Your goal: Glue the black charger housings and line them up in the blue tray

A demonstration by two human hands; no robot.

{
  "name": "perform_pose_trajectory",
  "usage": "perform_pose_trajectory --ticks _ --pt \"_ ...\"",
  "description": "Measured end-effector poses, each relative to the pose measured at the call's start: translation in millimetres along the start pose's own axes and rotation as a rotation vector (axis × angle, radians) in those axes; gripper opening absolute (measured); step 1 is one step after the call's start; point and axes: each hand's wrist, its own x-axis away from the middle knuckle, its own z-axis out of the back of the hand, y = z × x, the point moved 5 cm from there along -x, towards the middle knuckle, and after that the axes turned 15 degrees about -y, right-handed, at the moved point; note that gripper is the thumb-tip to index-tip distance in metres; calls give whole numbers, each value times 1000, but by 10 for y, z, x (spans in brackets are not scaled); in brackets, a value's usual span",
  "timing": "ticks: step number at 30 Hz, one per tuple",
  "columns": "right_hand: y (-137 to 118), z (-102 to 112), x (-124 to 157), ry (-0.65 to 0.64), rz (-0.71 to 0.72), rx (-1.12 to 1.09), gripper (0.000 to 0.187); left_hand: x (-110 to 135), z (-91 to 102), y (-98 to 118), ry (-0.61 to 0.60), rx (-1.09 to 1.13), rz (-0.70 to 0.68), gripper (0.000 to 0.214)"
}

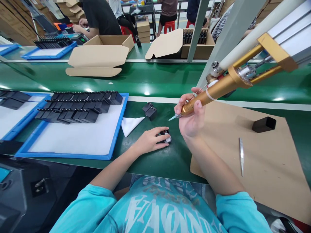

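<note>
My right hand (191,121) grips a gold-coloured glue dispenser (220,85), a tube with a pale teal nozzle tip (173,117) pointing down and left. My left hand (151,140) rests on the green table with its fingers around a small black and white part (167,137); the fingers hide much of it. The nozzle is above that part and apart from it. Just beyond my left hand stands a black block with prongs (149,111). A folded white cloth or paper (131,125) lies to its left.
At the left, a blue-rimmed tray (110,152) carries rows of black blocks (77,105). Cardboard (218,152) on the right bears tweezers (241,157) and a black hollow case (264,125). Open boxes (99,53) and co-workers are beyond the green belt (145,77).
</note>
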Motion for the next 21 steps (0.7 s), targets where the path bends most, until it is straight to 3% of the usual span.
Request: perform_pose_trajectory --ticks 17,21 --pt "18 17 7 8 -40 74 32 9 -11 24 -4 -106 -26 14" --pt "10 20 -2 26 -23 36 31 24 2 -45 35 80 27 25"
